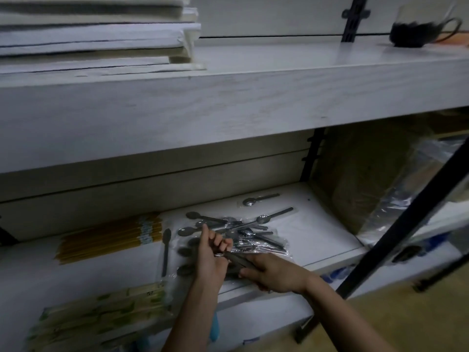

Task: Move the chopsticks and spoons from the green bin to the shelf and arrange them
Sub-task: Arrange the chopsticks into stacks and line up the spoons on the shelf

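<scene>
On the lower white shelf lies a loose pile of wrapped metal spoons. One spoon lies apart at the back, and another spoon lies lengthwise left of the pile. Yellow chopstick bundles lie at the left. Green-printed chopstick packs sit at the front left edge. My left hand and my right hand meet at the pile's front, both closed on a bunch of wrapped spoons. The green bin is out of sight.
A thick upper shelf board overhangs the work area, carrying stacked white boards and a glass cup. A brown wrapped package stands at the right. A black diagonal frame bar crosses the right side.
</scene>
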### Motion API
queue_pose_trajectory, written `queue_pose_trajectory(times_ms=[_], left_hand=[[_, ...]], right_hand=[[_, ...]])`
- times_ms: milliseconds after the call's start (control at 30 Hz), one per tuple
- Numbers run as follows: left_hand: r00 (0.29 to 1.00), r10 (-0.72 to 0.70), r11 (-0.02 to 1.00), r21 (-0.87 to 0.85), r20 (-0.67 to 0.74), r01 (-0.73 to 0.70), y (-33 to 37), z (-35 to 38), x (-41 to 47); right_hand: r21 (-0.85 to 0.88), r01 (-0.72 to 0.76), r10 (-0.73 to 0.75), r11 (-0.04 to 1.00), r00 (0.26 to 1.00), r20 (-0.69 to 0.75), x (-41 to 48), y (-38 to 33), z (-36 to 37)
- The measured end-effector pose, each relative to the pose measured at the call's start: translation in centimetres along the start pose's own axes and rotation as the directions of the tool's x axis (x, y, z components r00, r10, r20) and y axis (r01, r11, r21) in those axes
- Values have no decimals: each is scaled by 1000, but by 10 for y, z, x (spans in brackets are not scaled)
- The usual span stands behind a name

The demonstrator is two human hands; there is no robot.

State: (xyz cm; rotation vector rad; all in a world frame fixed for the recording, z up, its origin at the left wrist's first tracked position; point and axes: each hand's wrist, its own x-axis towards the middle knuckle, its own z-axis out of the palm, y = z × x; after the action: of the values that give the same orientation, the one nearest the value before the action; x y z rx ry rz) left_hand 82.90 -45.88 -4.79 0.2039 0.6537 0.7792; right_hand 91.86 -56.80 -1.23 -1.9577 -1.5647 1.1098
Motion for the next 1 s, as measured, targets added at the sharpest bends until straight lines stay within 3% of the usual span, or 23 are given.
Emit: queue_pose_trajectory(times_ms=[133, 333, 433, 567, 800, 1000], left_hand=[[998, -70, 994, 81, -7, 71, -29, 22, 12], [989, -130, 925, 352, -68, 146, -78, 62, 37], [993, -62, 857, 506, -97, 102, -101, 68, 42], [996, -27, 763, 642, -86, 76, -126, 68, 46], [994, -106, 540, 839, -11, 67, -183, 70, 55], [994, -90, 495, 869, 66, -13, -204, 85, 68]], right_hand=[[40, -59, 61, 997, 997, -52, -17, 19, -15], [80, -195, 206, 977, 964, -168, -36, 69, -54], [58, -311, 315, 948, 905, -286, -32, 103, -71], [-94, -517, 445, 851, 805, -393, -13, 142, -81], [42, -534, 487, 844, 732, -478, 13, 166, -85], [-95, -556, 443, 826, 743, -502, 20, 169, -93]])
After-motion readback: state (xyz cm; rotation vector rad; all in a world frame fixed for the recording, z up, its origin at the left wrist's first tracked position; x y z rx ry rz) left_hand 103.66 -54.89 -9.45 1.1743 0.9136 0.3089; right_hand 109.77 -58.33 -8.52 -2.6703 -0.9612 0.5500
